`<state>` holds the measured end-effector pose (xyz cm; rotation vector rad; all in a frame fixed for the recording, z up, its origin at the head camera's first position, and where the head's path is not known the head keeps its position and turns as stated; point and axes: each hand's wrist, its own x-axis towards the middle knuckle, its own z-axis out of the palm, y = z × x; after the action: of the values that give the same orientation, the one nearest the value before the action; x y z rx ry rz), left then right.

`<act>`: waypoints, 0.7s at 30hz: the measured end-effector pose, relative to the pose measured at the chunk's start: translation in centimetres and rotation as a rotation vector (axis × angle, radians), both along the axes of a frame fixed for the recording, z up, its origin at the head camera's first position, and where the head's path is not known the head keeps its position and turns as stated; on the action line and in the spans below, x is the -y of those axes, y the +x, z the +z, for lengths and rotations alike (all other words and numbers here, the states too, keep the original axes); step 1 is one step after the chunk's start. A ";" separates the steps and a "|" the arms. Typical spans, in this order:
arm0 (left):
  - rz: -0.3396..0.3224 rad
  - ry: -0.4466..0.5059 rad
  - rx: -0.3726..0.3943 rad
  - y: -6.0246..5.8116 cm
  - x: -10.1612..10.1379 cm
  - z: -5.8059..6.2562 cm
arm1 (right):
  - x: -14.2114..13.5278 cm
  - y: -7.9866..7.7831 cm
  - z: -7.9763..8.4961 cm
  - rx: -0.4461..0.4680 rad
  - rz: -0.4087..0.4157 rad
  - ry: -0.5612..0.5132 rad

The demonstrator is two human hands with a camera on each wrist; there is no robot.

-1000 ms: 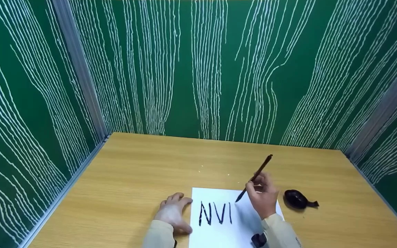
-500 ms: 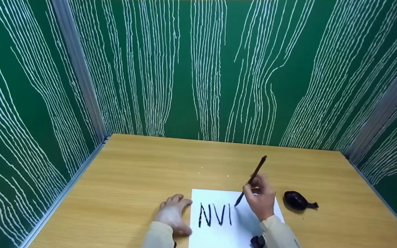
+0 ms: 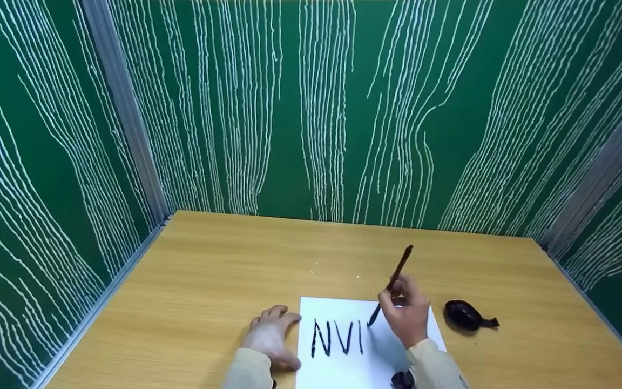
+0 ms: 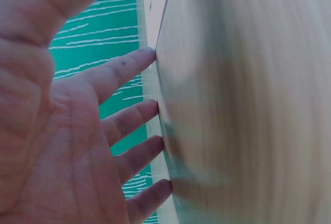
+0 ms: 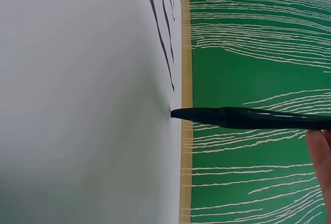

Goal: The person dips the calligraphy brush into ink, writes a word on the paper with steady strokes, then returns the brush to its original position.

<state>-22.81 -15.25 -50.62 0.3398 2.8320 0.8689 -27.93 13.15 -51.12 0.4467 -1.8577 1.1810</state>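
Observation:
A white sheet of paper (image 3: 332, 373) lies on the wooden table, with the black letters "NVI" (image 3: 338, 337) on it. My right hand (image 3: 408, 317) holds a slim dark ink brush (image 3: 399, 269) between thumb and fingers, slanted with its upper end away from me. In the right wrist view the brush's tapered tip (image 5: 186, 114) meets the paper just beside the last stroke. My left hand (image 3: 269, 335) rests at the paper's left edge, thumb and index finger at the sheet. The left wrist view shows its fingers (image 4: 132, 118) spread, fingertips on the tabletop.
To the right of the paper sits a glossy black oval dish (image 3: 463, 315) with a short handle. Small white specks dot the table (image 3: 224, 259) beyond the sheet. Green walls (image 3: 284, 135) with wavy white lines enclose the table's back and sides.
My right hand has shifted slightly toward me and left, and the brush tip has come down to the paper right of the "I". The left hand stays in place.

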 end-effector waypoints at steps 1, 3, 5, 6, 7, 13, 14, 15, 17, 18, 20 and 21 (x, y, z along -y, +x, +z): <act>0.005 -0.002 -0.003 -0.1 0.0 -0.2 | 0.0 0.0 0.0 -0.003 0.002 0.002; 0.015 0.004 -0.001 -0.2 0.0 -0.4 | -0.1 0.0 0.0 -0.007 0.001 0.007; 0.019 0.005 0.000 -0.2 0.0 -0.5 | -0.1 0.0 0.0 -0.011 -0.002 0.011; 0.019 0.007 0.002 -0.2 0.0 -0.5 | -0.1 0.0 0.0 -0.014 -0.003 0.012; 0.017 0.010 0.004 -0.1 0.0 -0.3 | -0.1 0.0 0.0 -0.017 -0.004 0.013; -0.003 0.009 0.007 0.1 -0.1 0.2 | -0.2 -0.2 -0.2 -0.041 -0.003 0.010; -0.004 0.006 0.009 0.1 -0.1 0.2 | -0.2 -0.2 -0.2 -0.039 -0.004 0.009; -0.001 0.001 0.013 0.1 -0.1 0.2 | -0.1 -0.1 -0.2 -0.035 -0.009 0.014; 0.003 0.001 0.014 0.1 -0.1 0.3 | -0.1 0.1 -0.1 -0.023 -0.012 0.019; 0.004 -0.003 0.016 0.1 -0.1 0.3 | -0.1 0.1 -0.1 -0.016 -0.011 0.019; 0.001 -0.007 0.015 0.1 -0.1 0.3 | -0.1 0.3 0.0 -0.006 -0.008 0.020; -0.001 -0.009 0.013 0.1 -0.1 0.3 | -0.1 0.3 0.0 -0.002 -0.006 0.020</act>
<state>-22.68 -15.15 -50.31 0.3332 2.8230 0.8549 -27.59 13.22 -51.09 0.4537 -1.8691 1.1585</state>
